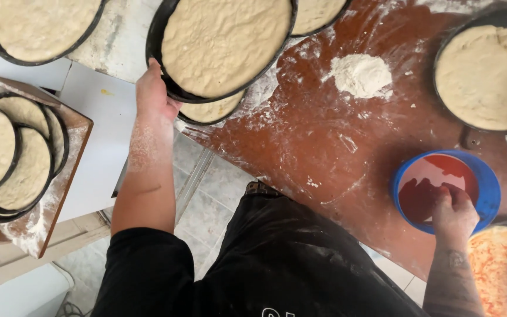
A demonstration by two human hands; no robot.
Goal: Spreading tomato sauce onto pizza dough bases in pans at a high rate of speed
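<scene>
Pan (221,50), a round black one filled with pale, dimpled dough, sits at the near-left edge of the worktop (324,147), stacked on a second dough pan (212,111) that peeks out beneath it. Its rim overhangs the worktop's edge slightly toward the tiled floor (206,199). The left hand (155,94) grips the pan's left rim, fingers curled round the edge and closed on it; the forearm is dusted with flour.

To the right of the pan the red-brown worktop lies open, smeared with flour, with a small flour heap (360,75) well apart from the pan. Another dough pan (488,76) sits at the far right. Near the worktop's front edge stands a blue bowl (445,191) holding red sauce; the right hand (454,214) reaches into it, fingers bent down inside, and whether they hold anything cannot be told. Just beside the bowl, at the lower right, a sauced base (503,270) shows partly.

To the left, across the gap, a wooden board (60,194) carries several overlapping dough pans (13,155), and one more pan (42,26) lies at the upper left.
</scene>
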